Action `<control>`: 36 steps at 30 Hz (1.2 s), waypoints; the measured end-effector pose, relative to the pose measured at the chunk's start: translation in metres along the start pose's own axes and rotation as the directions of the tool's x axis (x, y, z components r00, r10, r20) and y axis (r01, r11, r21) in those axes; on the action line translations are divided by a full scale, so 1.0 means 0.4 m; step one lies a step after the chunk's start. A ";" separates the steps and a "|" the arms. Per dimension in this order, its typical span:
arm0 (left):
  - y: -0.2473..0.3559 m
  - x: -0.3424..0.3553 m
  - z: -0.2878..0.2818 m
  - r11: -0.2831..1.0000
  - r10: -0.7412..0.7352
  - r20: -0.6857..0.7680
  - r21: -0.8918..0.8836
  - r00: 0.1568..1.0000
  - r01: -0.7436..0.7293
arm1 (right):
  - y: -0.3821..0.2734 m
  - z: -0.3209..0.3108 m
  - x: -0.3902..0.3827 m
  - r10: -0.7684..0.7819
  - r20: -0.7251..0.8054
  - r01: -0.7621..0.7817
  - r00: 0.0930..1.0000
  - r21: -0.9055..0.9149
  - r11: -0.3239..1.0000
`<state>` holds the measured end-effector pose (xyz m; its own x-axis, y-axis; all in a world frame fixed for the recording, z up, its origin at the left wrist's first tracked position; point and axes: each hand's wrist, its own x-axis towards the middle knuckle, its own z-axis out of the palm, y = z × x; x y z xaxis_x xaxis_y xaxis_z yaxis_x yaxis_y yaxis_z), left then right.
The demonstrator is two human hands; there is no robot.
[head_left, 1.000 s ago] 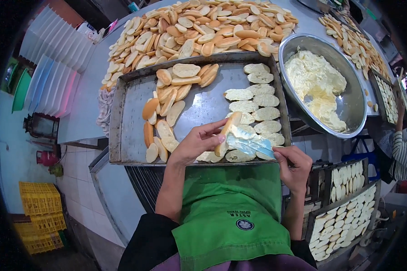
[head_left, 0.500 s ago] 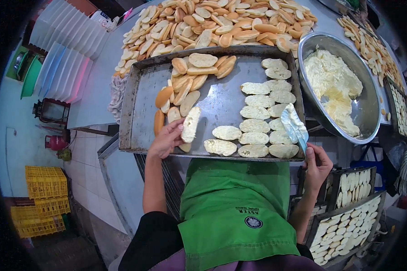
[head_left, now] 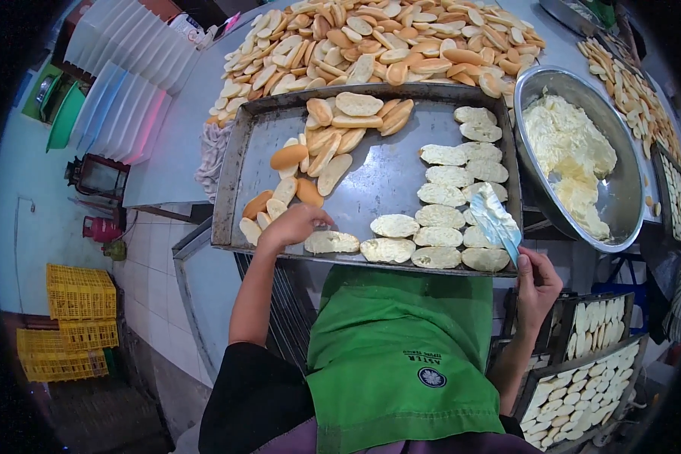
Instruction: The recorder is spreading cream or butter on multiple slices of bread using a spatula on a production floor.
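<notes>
The buttered slice (head_left: 331, 241) lies flat at the near edge of the metal tray (head_left: 378, 174), leftmost in the front row of spread slices. The left hand (head_left: 295, 224) rests over its left end, fingers curled downward and touching the bread; whether they pinch it or have let go cannot be told from this view. Just left of that hand sits a loose heap of plain bread pieces (head_left: 310, 155), unspread. The right hand (head_left: 536, 280) is closed around the handle of a flat spreading blade (head_left: 496, 219), which stands raised above the right end of the tray and carries a pale smear.

Judged step: placement of a finished slice in the row. The next move would call for taking a plain piece from the heap and loading the blade from the steel bowl of butter (head_left: 575, 151) just beside the tray on the right. Beyond the tray, the counter (head_left: 174, 144) bears a large pile of bread (head_left: 386, 45).
</notes>
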<state>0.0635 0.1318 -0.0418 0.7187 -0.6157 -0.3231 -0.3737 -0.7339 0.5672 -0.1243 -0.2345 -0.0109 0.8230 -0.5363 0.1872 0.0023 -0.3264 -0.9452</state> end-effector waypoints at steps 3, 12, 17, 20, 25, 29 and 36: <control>0.021 0.056 -0.035 0.998 -0.032 -0.293 0.050 0.956 0.049 | -0.013 -0.037 0.018 0.015 -0.017 -0.016 1.000 -0.029 0.999; 0.060 0.177 -0.027 0.858 0.104 -0.492 0.483 0.864 0.172 | -0.143 -0.275 0.247 -0.358 -0.073 0.115 0.931 -0.872 0.476; 0.056 0.172 -0.011 0.860 0.252 -0.498 0.508 0.830 0.043 | -0.057 -0.273 0.393 -0.114 0.165 0.176 0.980 -0.980 0.097; 0.019 0.155 -0.009 0.995 0.093 -0.574 0.083 0.813 -0.055 | -0.028 -0.200 0.440 -0.095 0.251 0.257 0.963 -0.965 0.053; 0.083 0.078 -0.041 0.720 -0.232 -0.463 -0.673 0.856 -0.168 | -0.051 -0.136 0.443 0.092 0.505 0.490 0.858 -0.860 0.144; 0.091 0.023 -0.063 0.127 -0.244 -0.175 -0.981 0.954 -0.148 | -0.120 -0.217 0.458 0.211 0.542 0.432 0.813 -0.806 0.405; 0.187 0.015 -0.006 -0.061 -0.033 -0.216 -0.974 0.976 -0.218 | -0.098 -0.411 0.405 0.181 0.436 0.054 0.882 -0.473 0.880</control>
<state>0.0415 0.0738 0.0006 0.8403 -0.5146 -0.1706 0.4376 0.4579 0.7738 -0.0845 -0.4367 0.1005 0.9737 -0.1921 -0.1224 -0.2223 -0.6837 -0.6951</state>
